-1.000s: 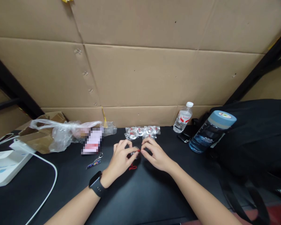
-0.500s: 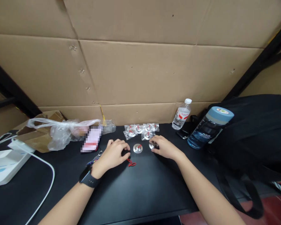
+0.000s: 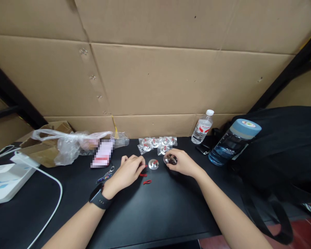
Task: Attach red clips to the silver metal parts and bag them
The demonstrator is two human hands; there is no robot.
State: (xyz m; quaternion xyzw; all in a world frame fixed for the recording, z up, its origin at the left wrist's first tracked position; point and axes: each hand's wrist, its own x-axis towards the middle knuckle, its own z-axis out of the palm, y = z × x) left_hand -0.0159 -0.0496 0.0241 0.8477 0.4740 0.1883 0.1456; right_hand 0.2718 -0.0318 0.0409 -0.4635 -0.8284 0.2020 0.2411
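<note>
- Head view, with the silver disc [image 3: 153, 164] on the black desk [image 3: 158, 214] as landmark: it lies flat and untouched between the two hands, a small red bit at its centre.
- The left hand [image 3: 128, 173], just left of the disc, is curled with its fingertips pinched on a red loop [image 3: 144, 166] (only part of the loop shows, so the grip is hard to read closely).
- The right hand [image 3: 182, 162], just right of the disc, is closed around a second silver disc [image 3: 169, 159] at its fingertips.
- Two more red loops [image 3: 145, 178] lie loose on the desk just nearer the person than the disc.
- Behind the disc, by the cardboard wall, sit small clear packets [image 3: 158, 144] of the same parts.
- Handling, as a judgement: the discs look like thin, stiff, light metal, smooth enough to slip, so pinching by the rim seems best; the loops look soft, limp and featherlight, best taken with two fingertips.
- Far right of the disc stand a small water bottle [image 3: 202, 128] and a blue bottle [image 3: 233, 143].
</note>
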